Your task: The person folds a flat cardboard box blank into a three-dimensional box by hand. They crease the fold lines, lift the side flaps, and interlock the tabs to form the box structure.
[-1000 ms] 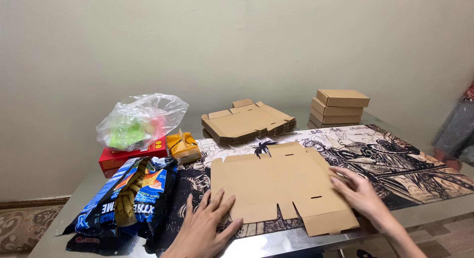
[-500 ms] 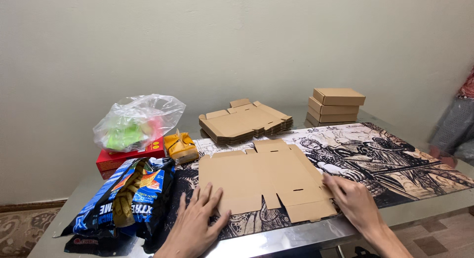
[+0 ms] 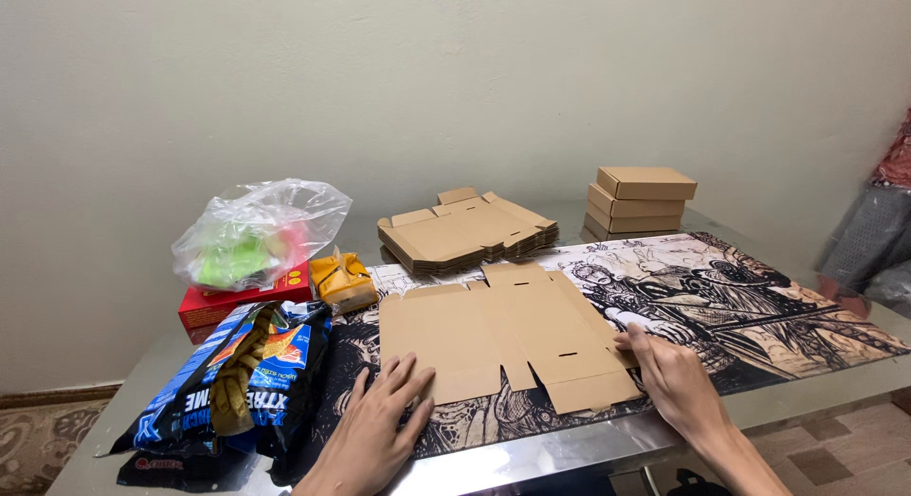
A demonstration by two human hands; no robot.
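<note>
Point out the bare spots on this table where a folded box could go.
Freest: the printed mat right of the flat cardboard blank, in front of the stacked boxes. A narrow steel strip runs along the table edge. Crowded: the left side, with snack bags, red box, plastic bag; both hands flank the blank.

Head camera, close above table, facing down-forward toward wall (single view only).

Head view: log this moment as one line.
left hand flat on mat, at flat cardboard blank edge | right hand on blank's right flap | blank stack behind | folded boxes back right
</note>
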